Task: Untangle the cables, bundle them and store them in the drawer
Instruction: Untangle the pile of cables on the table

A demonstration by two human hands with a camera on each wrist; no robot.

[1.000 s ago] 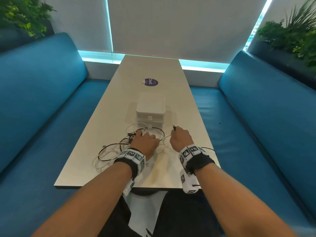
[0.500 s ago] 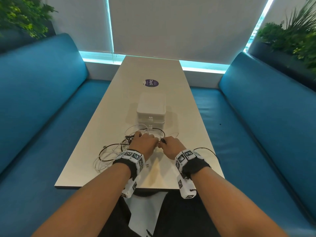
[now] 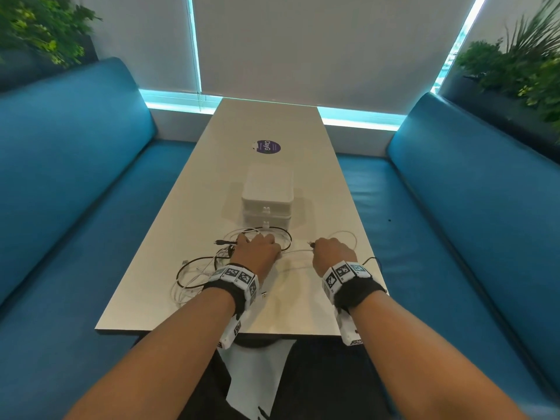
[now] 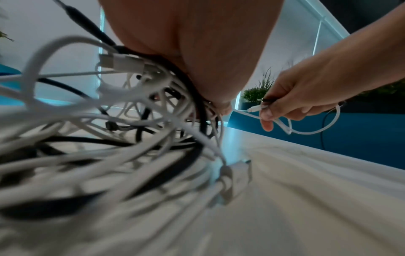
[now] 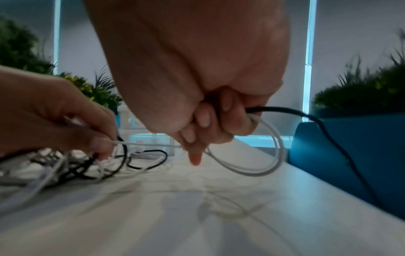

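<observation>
A tangle of white and black cables (image 3: 209,268) (image 4: 109,129) lies on the near end of the pale table (image 3: 272,125). My left hand (image 3: 257,250) grips the tangle from above, and in the right wrist view its fingers (image 5: 98,143) pinch a thin white strand. My right hand (image 3: 331,253) (image 4: 285,105) (image 5: 210,124), a short way to the right, holds a white cable (image 5: 263,164) looped below it and a black cable (image 5: 328,131) that trails off the table's right edge. A taut white strand runs between both hands. A small white two-drawer box (image 3: 267,197) stands just beyond, both drawers closed.
Blue bench seats (image 3: 75,177) (image 3: 469,192) flank the table on both sides. A round purple sticker (image 3: 266,146) sits on the table past the box. Plants (image 3: 45,28) (image 3: 521,65) stand behind the seat backs. The table's near edge (image 3: 212,330) is close to my body.
My right hand met the left hand half a second ago, then drew away to the right, pulling a white strand out of the tangle. The left hand stayed on the pile.
</observation>
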